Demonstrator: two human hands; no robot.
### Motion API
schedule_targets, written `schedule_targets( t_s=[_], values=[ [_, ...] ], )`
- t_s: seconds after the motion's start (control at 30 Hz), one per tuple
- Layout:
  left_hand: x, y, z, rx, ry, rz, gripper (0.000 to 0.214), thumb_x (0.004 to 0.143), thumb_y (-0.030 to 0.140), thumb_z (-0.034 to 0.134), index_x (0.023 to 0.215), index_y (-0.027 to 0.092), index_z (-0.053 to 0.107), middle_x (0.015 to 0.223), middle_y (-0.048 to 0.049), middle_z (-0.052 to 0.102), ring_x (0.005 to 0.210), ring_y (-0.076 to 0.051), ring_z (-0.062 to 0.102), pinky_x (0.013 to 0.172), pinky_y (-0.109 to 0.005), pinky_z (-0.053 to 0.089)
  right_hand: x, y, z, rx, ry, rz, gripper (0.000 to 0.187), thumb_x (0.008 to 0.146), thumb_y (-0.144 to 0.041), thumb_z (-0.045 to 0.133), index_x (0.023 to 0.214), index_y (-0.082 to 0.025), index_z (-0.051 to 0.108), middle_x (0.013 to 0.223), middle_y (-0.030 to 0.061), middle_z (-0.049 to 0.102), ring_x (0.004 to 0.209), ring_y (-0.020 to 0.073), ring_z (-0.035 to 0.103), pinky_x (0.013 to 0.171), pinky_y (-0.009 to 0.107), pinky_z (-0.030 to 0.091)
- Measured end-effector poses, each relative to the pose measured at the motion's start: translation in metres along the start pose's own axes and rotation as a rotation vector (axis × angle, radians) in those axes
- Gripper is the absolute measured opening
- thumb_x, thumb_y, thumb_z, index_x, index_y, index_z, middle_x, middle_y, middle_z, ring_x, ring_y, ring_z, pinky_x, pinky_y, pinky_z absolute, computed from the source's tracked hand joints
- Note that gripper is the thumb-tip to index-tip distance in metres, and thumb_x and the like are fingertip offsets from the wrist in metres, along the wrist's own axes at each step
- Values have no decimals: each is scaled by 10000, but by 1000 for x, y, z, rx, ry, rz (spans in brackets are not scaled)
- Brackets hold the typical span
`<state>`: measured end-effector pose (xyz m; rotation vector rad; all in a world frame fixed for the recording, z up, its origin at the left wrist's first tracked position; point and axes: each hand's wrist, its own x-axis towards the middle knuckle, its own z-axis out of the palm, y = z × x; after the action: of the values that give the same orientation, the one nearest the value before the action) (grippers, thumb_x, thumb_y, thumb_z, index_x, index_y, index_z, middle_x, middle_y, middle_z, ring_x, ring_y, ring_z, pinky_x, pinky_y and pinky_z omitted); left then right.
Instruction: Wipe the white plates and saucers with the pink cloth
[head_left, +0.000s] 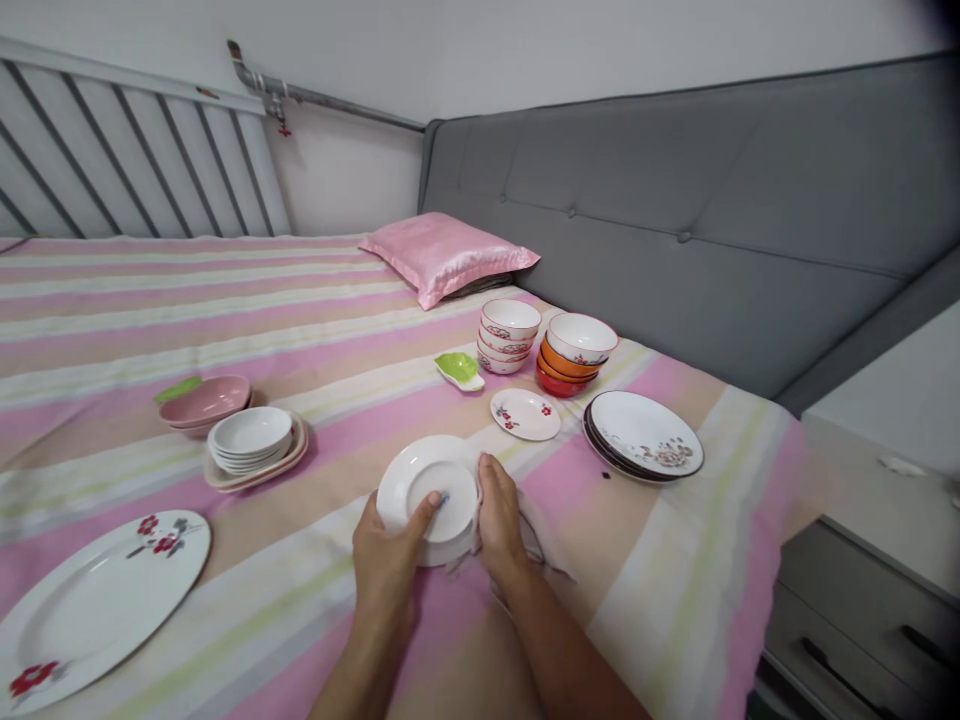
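Observation:
A round white plate (411,462) is held over the bed with its underside toward me; the foot ring and a small blue mark show. My left hand (396,545) grips its left side, thumb lying across the base and the other fingers hidden behind. At the right rim, my right hand (501,515) is closed around a pale cloth (534,530), which hangs down beside the wrist and touches the plate's edge. Just beyond the plate lies a small white plate (526,414) with red flowers.
On the striped bedspread (315,600) stand flowered bowls (510,335), orange and white bowls (577,350), dark-rimmed plates (649,435) and a green leaf-shaped dish (459,370). Leftward are small white bowls (251,437), pink bowls (206,405) and an oval platter (105,590). A nightstand (862,600) adjoins the right edge.

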<state>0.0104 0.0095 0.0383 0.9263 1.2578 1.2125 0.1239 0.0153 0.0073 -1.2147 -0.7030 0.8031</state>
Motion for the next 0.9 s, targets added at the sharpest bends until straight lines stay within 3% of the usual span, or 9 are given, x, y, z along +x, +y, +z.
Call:
schedule_targets(
  t_s=[0.1, 0.2, 0.4, 0.63, 0.9],
  values=[
    [6, 7, -7, 198, 71, 130, 569, 613, 418, 745, 1095, 169, 574, 1029, -88, 660, 898, -235, 616, 745, -315, 489, -4, -3, 3, -17, -89, -43, 339, 865, -491, 400, 672, -225, 481, 679, -9, 475, 645, 147, 433, 618, 258, 375],
    [14, 17, -18, 302, -38, 193, 523, 618, 417, 735, 1049, 159, 593, 990, -81, 668, 884, -238, 617, 749, -308, 484, -5, -3, 3, -10, -139, -68, 352, 878, -489, 374, 650, -226, 428, 652, -20, 408, 618, 140, 393, 601, 261, 361],
    [25, 17, -33, 253, -272, 155, 516, 613, 413, 744, 1020, 144, 574, 902, -70, 676, 786, -225, 622, 641, -293, 501, -6, -1, -2, -68, -236, -107, 373, 882, -473, 379, 607, -223, 343, 605, -42, 335, 571, 122, 319, 550, 250, 308],
    [26, 17, -40, 273, -492, 114, 429, 642, 365, 740, 961, 117, 597, 853, -88, 676, 717, -202, 605, 621, -292, 508, -5, -3, -7, -94, -410, -73, 350, 875, -430, 396, 608, -207, 363, 589, -46, 317, 566, 108, 310, 535, 236, 284],
    [25, 17, -44, 303, -618, 43, 351, 620, 246, 741, 931, 126, 629, 817, -85, 693, 667, -213, 618, 577, -296, 514, -3, -5, -8, -132, -554, 7, 368, 844, -447, 440, 578, -203, 365, 570, -40, 325, 550, 103, 308, 494, 221, 255]
  ],
)
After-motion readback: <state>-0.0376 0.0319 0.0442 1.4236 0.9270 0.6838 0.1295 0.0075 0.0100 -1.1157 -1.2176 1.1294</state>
